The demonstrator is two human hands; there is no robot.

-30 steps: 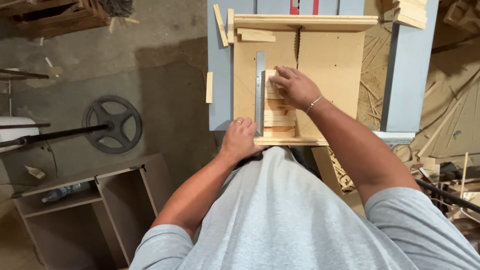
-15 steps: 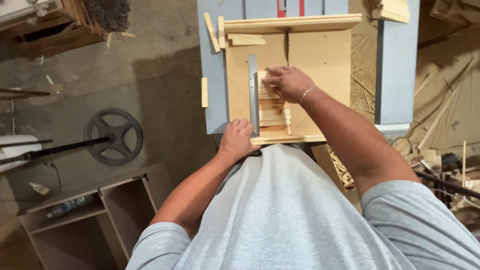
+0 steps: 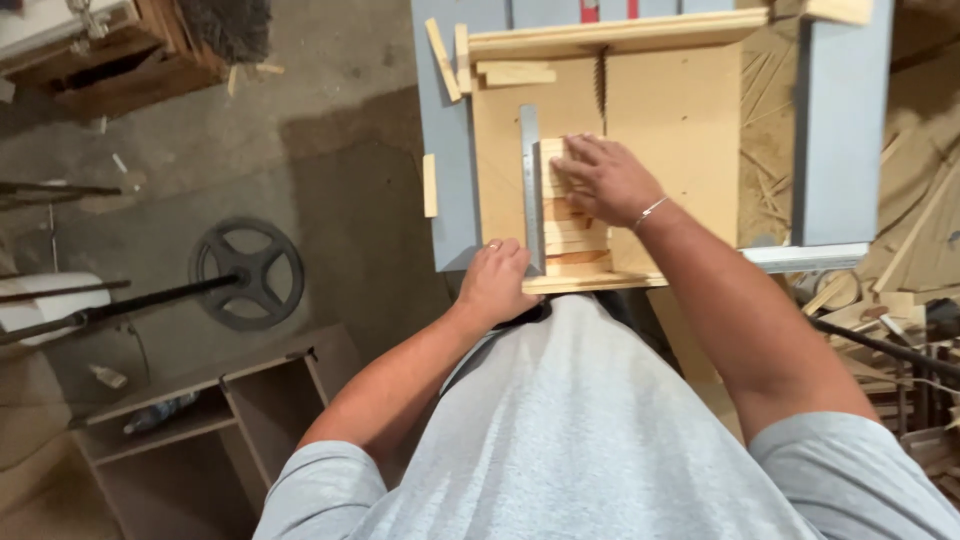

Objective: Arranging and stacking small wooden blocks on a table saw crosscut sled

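- We see a plywood sled (image 3: 680,130) lying on a blue-grey bench (image 3: 840,150), with a raised wooden fence along the edge far from the hands and a lower lip along the near edge, right against the person's body.
- Beyond the fingertips, a dark saw slot (image 3: 600,85) runs toward the far fence; the plywood to the right of the right hand is bare.
- Our right hand (image 3: 605,180) lies flat, fingers spread and pressing down on a stack of short wooden strips (image 3: 575,240), which sits between the two hands on the sled.
- A steel ruler (image 3: 531,185) stands along the left side of the strips, touching them, just beside the right fingertips.
- Our left hand (image 3: 497,282) is curled loosely over the sled's near left corner, by the ruler's near end; whether it grips anything we cannot tell.
- Left of the left hand the bench ends, and the concrete floor (image 3: 330,180) lies below, with a dark wheel (image 3: 247,273) and an open cabinet (image 3: 200,440).
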